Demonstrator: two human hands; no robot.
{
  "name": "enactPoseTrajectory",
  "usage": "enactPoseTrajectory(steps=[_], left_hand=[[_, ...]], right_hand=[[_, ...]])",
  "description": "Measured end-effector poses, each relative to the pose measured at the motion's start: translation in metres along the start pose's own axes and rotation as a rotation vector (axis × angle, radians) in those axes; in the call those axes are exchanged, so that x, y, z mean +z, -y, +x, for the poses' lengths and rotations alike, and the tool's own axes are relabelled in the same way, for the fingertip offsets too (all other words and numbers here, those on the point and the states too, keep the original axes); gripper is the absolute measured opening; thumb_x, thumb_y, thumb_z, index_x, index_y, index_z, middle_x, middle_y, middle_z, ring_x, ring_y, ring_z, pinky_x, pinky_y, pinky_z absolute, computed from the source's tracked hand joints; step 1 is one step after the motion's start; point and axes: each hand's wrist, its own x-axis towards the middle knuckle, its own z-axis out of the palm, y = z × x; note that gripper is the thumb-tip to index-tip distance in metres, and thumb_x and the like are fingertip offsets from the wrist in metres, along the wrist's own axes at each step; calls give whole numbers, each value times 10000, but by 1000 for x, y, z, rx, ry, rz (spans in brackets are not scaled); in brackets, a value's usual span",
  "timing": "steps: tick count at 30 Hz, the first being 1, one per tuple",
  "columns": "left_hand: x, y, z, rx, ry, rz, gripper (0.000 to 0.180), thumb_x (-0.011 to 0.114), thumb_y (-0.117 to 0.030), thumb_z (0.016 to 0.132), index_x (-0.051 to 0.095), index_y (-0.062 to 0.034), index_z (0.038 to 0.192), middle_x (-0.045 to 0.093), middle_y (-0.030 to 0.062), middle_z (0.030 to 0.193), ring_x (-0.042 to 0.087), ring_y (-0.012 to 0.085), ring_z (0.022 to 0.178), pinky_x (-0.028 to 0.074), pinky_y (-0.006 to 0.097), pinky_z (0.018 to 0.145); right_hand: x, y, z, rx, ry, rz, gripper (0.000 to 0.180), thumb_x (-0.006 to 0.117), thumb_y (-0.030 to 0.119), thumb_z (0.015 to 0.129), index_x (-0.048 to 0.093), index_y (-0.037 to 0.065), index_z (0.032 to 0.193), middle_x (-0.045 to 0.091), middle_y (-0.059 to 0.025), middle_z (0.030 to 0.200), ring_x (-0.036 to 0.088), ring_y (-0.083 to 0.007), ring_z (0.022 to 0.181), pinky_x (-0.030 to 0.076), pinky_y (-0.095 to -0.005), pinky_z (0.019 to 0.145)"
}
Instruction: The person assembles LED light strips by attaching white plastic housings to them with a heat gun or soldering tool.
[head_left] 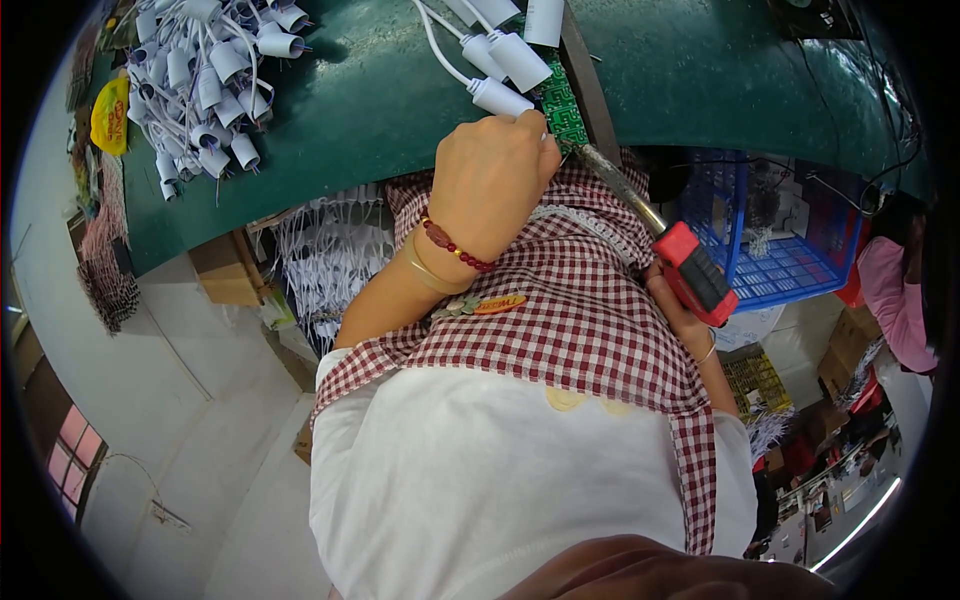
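Observation:
My left hand [492, 180], with a red bead bracelet and a gold bangle on the wrist, is closed at the table's edge, pinching the near end of a narrow green circuit board [563, 108]. A white cylindrical socket on a white cable [500, 97] lies right against its knuckles. My right hand [688, 322] grips the red handle of a soldering iron [694, 272]. The iron's metal shaft runs up and left to the green board. A red-and-white checked apron covers my lap below both hands.
The dark green table [370, 100] fills the top. A heap of white sockets with cables [210, 70] and a yellow packet [110, 115] lie at its far left. A blue plastic basket [790, 265] stands to the right, a person in pink [893, 295] beyond it. Cardboard boxes sit below.

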Motion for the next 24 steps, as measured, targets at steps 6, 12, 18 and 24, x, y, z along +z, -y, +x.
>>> enactPoseTrajectory(steps=[6,12,18,24], left_hand=[[-1,-1,-1,0,-8,0,174,593,-171,816,601,-20,730,618,148,631,621,306,557,502,388,512],[1,-2,0,-44,-10,-33,143,632,-179,787,639,-40,755,612,164,631,605,332,565,478,416,526],[1,-2,-1,3,-44,4,175,603,-181,809,608,-35,711,611,147,620,611,306,543,494,393,502],[3,-2,-1,-19,-61,5,169,607,-185,806,608,-46,710,611,141,618,608,304,535,490,392,494]], right_hand=[[-2,7,-2,158,-122,294,161,694,17,685,646,-3,837,609,-99,766,595,-210,647,460,-295,585],[-2,6,-3,148,-110,280,163,691,14,685,645,-5,840,612,-97,758,594,-213,642,461,-295,584],[-3,10,1,197,-150,452,119,680,24,726,647,2,838,605,-85,741,587,-178,628,455,-286,573],[-12,-4,3,4,-11,296,323,553,87,890,455,-10,1182,519,-66,714,461,-125,616,405,-279,610]])
